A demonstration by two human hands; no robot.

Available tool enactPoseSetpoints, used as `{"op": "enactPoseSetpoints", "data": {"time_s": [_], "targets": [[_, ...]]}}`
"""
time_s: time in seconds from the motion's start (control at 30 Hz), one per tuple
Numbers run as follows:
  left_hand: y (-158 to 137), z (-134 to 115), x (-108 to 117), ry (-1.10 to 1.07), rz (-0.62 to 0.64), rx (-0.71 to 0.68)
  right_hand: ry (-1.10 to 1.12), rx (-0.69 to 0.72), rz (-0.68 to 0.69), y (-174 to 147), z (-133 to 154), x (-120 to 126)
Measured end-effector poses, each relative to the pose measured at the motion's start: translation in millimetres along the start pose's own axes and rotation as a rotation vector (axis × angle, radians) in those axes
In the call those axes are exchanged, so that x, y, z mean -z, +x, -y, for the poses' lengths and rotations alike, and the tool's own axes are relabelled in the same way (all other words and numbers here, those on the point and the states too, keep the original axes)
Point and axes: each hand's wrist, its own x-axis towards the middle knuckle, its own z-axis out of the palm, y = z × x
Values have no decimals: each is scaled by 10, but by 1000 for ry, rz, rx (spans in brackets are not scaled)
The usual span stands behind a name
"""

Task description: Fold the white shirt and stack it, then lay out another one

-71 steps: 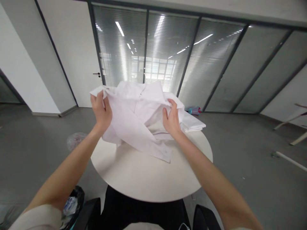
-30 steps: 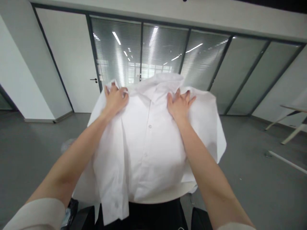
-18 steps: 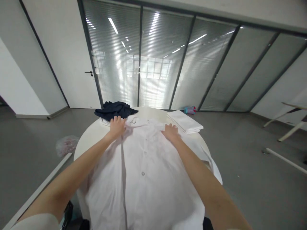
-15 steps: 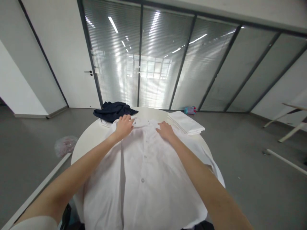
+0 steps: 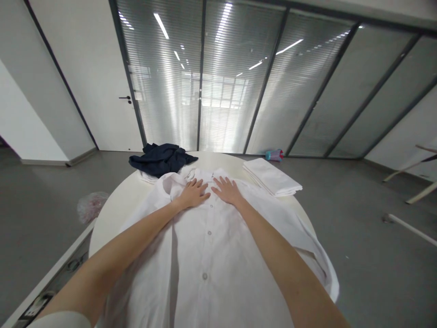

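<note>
A white button-up shirt [image 5: 225, 255] lies front side up across the round white table [image 5: 114, 214], its collar toward the far edge and its lower part reaching toward me. My left hand [image 5: 194, 194] rests flat on the upper front, left of the button line, with fingers spread. Close beside it, my right hand [image 5: 228, 190] presses flat on the other side of the button line, fingers also apart. Neither hand grips the cloth. The shirt's right sleeve hangs over the table's right edge.
Dark navy clothing [image 5: 162, 159] lies crumpled at the far left, on top of something white. A folded white cloth [image 5: 272, 176] sits at the far right. On the floor are a clear plastic bag [image 5: 91, 206] and a blue and red package [image 5: 274, 155]. Chair legs [image 5: 421, 191] stand at right.
Both hands have come closer together and down from the collar area onto the upper front. My left fingers, curled at the collar before, now lie spread. The view has shifted slightly.
</note>
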Motion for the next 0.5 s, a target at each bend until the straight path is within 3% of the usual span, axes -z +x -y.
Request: {"op": "enactPoseSetpoints", "data": {"time_s": [0.27,0.5], "targets": [[520,104,317,78,12,292,19,11,-10,-81,20,10],[971,308,254,33,130,426,-18,-105,-312,-169,78,46]]}}
